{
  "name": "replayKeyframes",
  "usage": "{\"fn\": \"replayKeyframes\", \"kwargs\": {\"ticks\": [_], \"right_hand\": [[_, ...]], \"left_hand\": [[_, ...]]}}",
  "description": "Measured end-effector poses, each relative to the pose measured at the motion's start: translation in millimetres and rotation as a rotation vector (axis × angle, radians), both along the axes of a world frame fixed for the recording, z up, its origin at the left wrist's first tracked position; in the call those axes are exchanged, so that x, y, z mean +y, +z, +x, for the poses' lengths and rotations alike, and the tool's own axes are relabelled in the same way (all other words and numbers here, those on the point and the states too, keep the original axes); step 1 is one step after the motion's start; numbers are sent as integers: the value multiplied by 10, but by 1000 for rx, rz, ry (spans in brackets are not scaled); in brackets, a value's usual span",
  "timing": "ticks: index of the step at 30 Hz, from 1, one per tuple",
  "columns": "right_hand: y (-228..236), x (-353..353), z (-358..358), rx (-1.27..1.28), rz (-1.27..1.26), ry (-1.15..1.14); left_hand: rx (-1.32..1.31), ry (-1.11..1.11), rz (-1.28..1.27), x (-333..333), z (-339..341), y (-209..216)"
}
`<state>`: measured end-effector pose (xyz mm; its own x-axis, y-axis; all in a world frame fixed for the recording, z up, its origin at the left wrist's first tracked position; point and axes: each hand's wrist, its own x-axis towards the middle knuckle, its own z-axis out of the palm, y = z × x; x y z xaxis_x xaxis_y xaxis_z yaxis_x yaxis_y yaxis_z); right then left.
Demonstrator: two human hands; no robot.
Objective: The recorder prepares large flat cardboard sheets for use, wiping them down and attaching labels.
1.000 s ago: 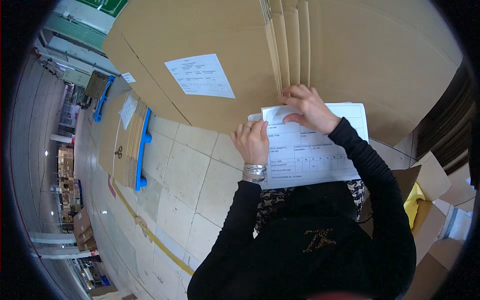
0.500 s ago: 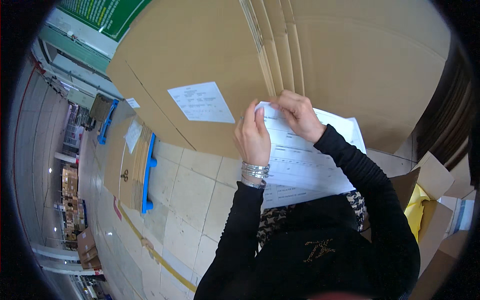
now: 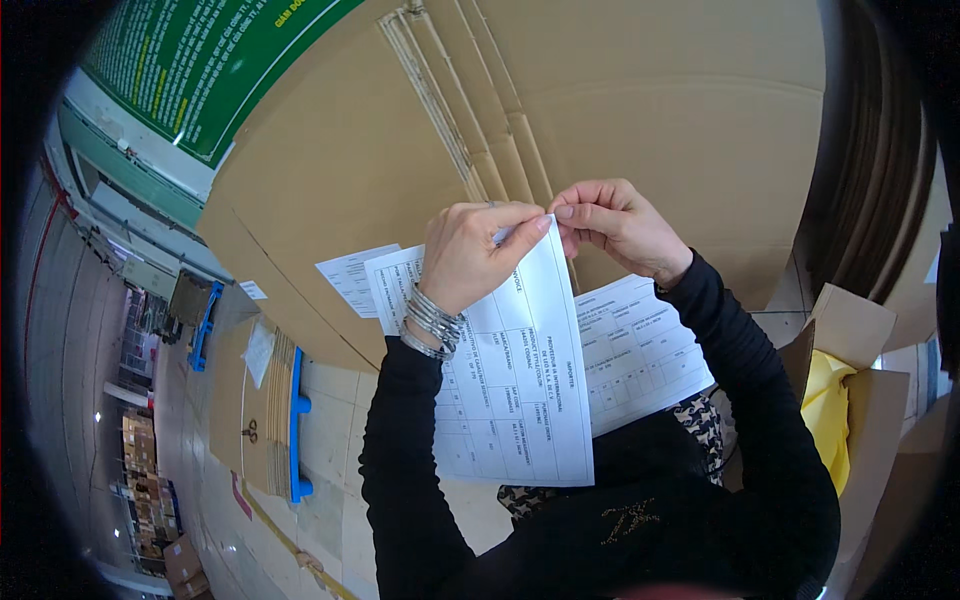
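Observation:
A white printed sheet [image 3: 510, 410] with a table on it hangs tilted in front of me, its top corner pinched in my left hand [image 3: 470, 250]. Bracelets circle that wrist. The fingers of my right hand [image 3: 630, 230] are closed at the same corner, thumb against forefinger; whether they have a separate layer of it is too small to tell. Further printed sheets [image 3: 650, 350] lie below my right hand, close to my lap. Behind both hands stand large brown cardboard sheets [image 3: 330, 170], and another white printed paper [image 3: 350, 280] is on their face, partly covered by the held sheet.
At right an open carton [image 3: 870, 430] holds something yellow [image 3: 825, 420]. Stacked cardboard [image 3: 870, 170] stands behind it. To the left, more flat cardboard [image 3: 240, 400] rests on a blue pallet [image 3: 300, 430], with scissors [image 3: 250, 432] on top. A green board [image 3: 200, 70] is at upper left.
The upper sheet has come away from the others and swung left, turned on its side. My left hand moved left and turned knuckles up; my right shifted slightly right. The view has shifted too.

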<state>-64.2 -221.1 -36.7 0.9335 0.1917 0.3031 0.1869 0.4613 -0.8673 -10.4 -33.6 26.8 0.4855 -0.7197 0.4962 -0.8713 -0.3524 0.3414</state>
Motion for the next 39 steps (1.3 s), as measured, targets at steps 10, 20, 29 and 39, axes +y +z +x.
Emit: {"fn": "replayKeyframes", "kwargs": {"ticks": [10,20,29,39], "right_hand": [[-103,-99,-102,21,-10,-11],[-166,-212,-221,0,-234,-262],[-89,-156,-395,12,159,53],[-1291,-672,-481,316,-367,-461]], "left_hand": [[205,-23,116,-105,-60,29],[219,-87,156,-342,-68,-3],[-38,-236,-83,-311,-262,-119],[360,65,-4,-446,25,-2201]]}}
